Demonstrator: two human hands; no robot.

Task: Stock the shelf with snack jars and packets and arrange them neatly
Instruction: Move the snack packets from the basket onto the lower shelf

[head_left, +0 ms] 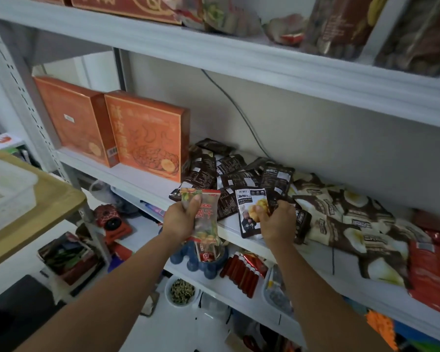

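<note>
L hand point(182, 219) grips a clear plastic snack packet w/ red-and-green print point(205, 219), thumb across its face, fingers wrapped behind. R hand point(277, 222) pinches a black foil packet w/ yellow nut picture point(249, 212) by its right edge, fingers curled.

White metal middle shelf point(142, 180) is the working level, just beyond both hands. Upper white shelf board point(214, 54) sits well above, so headroom is ample. Two orange cardboard boxes point(148, 133) stand upright at left, side by side. Loose heap of dark brown packets point(239, 171) fills the centre. It runs right into cream-and-brown packets w/ egg picture point(353, 217), then a red foil bag point(432, 270) at far right.

Key relation: clear packet is held upright, long axis vertical. Its top edge is about level w/ the shelf and its lower end hangs below the front lip. Bare shelf strip lies just fwd and left of it, in front of the boxes and beside the heap. L hand is nearer that gap; R hand is nearer the heap. Black packet's long axis runs approx. front-to-back, near end poking past the lip. Can't tell if it rests on the shelf.

Judgement: next move prob. means lifting the clear packet over the lip into the bare strip. Room is narrow, w/ box face behind and heap edge to the right. Risk: nudging loose packets off the front.
</note>
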